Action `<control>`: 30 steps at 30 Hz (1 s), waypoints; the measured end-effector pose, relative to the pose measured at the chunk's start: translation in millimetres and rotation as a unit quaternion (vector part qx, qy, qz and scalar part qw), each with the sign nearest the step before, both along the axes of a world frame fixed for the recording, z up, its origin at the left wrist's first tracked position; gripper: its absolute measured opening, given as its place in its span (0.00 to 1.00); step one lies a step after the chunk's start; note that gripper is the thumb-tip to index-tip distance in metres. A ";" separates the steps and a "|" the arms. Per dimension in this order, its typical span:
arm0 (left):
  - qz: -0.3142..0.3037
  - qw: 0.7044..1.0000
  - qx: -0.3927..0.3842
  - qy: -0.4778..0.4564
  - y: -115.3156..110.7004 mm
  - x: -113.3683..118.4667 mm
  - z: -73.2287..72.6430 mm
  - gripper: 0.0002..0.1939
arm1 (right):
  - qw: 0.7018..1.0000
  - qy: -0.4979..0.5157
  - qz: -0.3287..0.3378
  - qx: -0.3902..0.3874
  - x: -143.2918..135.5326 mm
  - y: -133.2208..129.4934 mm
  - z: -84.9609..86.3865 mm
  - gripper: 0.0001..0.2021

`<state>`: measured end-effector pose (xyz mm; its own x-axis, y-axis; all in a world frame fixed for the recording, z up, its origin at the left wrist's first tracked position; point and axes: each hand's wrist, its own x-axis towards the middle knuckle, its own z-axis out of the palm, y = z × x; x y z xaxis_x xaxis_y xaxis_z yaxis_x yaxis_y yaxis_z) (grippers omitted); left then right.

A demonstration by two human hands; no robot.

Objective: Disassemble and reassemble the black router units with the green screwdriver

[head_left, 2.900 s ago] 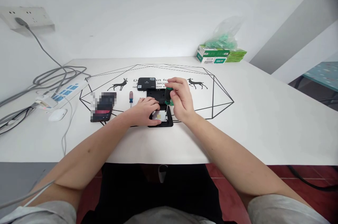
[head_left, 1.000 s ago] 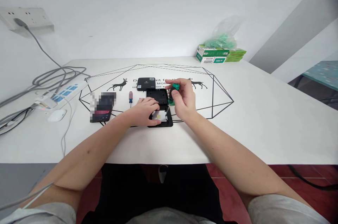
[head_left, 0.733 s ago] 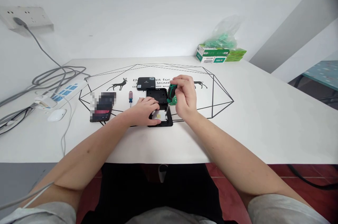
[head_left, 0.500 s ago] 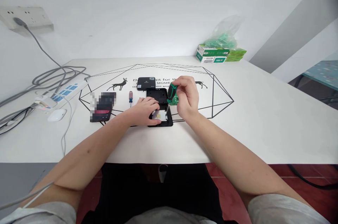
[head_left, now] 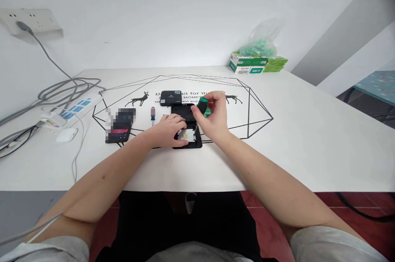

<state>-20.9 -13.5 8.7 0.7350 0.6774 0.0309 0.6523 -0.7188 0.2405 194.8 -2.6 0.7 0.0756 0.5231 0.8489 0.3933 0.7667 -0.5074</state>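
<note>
While the left hand (head_left: 170,131) lies over the left side of the open black casing (head_left: 197,143), partly open with its thumb spread apart from the gently curved fingers, the right hand (head_left: 215,117) has a green-and-black screwdriver (head_left: 202,106) pinched between thumb and fingers, closed around the handle. The handle leans toward one o'clock, and the thin shank slants down to the casing's inner edge at about three o'clock; whether the tip touches a screw is too small to tell. The casing sits on the white desk (head_left: 296,146), close to its near edge, with a silvery plate (head_left: 190,134) inside, beside the left thumb. Seen from the casing, a hollow black shell (head_left: 182,113) lies just beside it at twelve o'clock, a flat black box with labels (head_left: 170,98) at eleven and a small red-and-blue screwdriver (head_left: 152,114) at ten. A dark phone (head_left: 121,126), partly pixelated, rests at nine, and a green piece (head_left: 207,112), mostly hidden behind the right hand, shows at one.
</note>
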 end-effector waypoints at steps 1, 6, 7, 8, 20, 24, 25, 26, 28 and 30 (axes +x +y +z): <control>-0.001 1.000 -0.001 0.000 0.0 -0.2 0.2 0.17 | 1.000 0.006 0.007 -0.007 0.1 -0.1 -0.8 0.18; -0.003 1.000 0.003 0.001 0.1 -0.3 0.1 0.18 | 0.999 0.006 0.045 -0.021 1.9 -4.5 0.4 0.21; -0.002 1.000 0.004 0.001 0.2 -0.3 -0.4 0.18 | 0.998 -0.002 0.054 -0.019 2.8 -5.7 1.5 0.21; -0.001 1.000 0.005 0.001 0.3 -0.2 -0.9 0.18 | 0.998 -0.010 0.065 -0.017 3.8 -6.7 2.7 0.21; 0.002 1.000 0.000 0.007 0.4 -0.3 0.0 0.18 | 0.999 -0.022 0.015 0.039 5.0 -6.0 9.0 0.20; 0.005 1.000 -0.001 0.011 0.9 -0.3 -1.2 0.18 | 1.000 -0.009 0.012 0.024 5.4 -6.5 12.4 0.19; 0.005 1.000 -0.001 0.010 1.0 -0.3 -1.4 0.18 | 1.000 -0.006 0.024 0.014 5.5 -7.2 13.0 0.18; 0.004 1.000 0.000 0.009 1.0 -0.3 -1.5 0.18 | 0.999 -0.001 0.039 0.001 5.3 -8.0 13.2 0.16; 0.004 1.000 0.002 0.007 0.7 0.1 -1.0 0.18 | 0.997 0.014 0.064 -0.035 4.2 -9.4 12.9 0.11; 0.006 1.000 0.004 0.011 -0.2 0.7 0.6 0.17 | 0.994 0.025 0.070 -0.080 2.2 -10.1 11.6 0.12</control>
